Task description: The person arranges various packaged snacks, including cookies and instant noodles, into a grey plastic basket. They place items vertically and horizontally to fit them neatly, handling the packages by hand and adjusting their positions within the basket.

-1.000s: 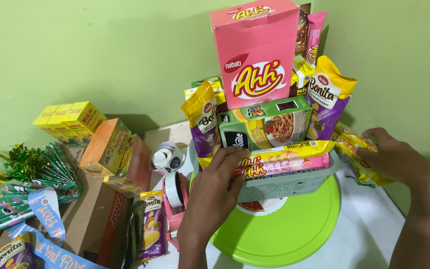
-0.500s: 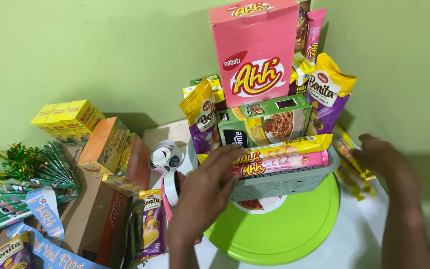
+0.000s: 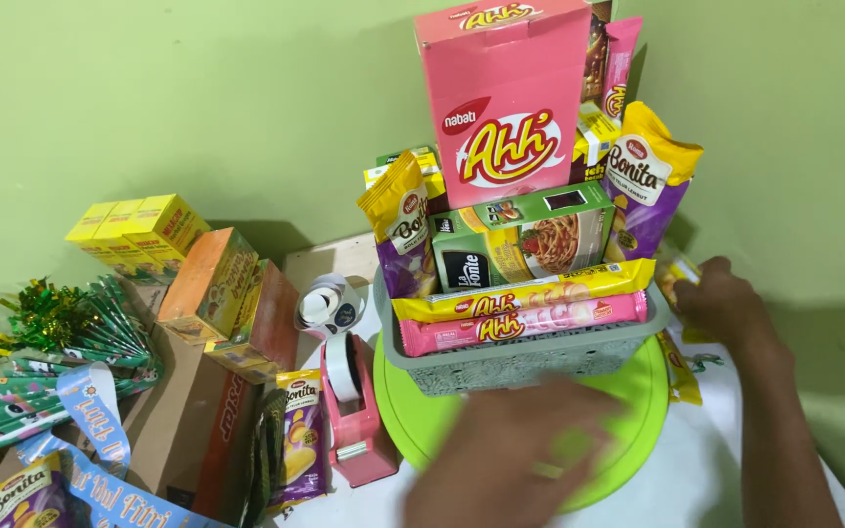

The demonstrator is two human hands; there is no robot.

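- The grey patterned plastic basket (image 3: 530, 357) sits on the round lime-green plastic turntable (image 3: 628, 420), itself on the white tabletop (image 3: 696, 489), packed with snacks and pushed up near the green wall.
- The basket's long axis runs left to right across the view; along its front rim lie a long yellow wafer packet (image 3: 530, 293) and, touching it just below, a long pink wafer packet (image 3: 530, 323), both on that same left-right line.
- The left hand (image 3: 511, 460) hovers low in front of the basket, over the near edge of the turntable; it is blurred, so whether its grip is spread or closed I cannot tell. It holds nothing I can make out.
- From that hand the basket lies straight ahead and slightly up, near but apart.
- The right hand (image 3: 726, 303) is at the basket's right end, fingers curled down among the yellow snack sachets (image 3: 682, 367) lying beside the turntable; whether its grip pinches one is hidden.
- The right hand is the nearer of the two, just beside the basket's right corner.
- Above the rim stand a tall pink cardboard snack box (image 3: 506, 98), a green pasta box (image 3: 530, 235) and a purple-and-yellow chip bag (image 3: 643, 181).
- Off to the left, well apart, a pink tape dispenser (image 3: 354, 416).
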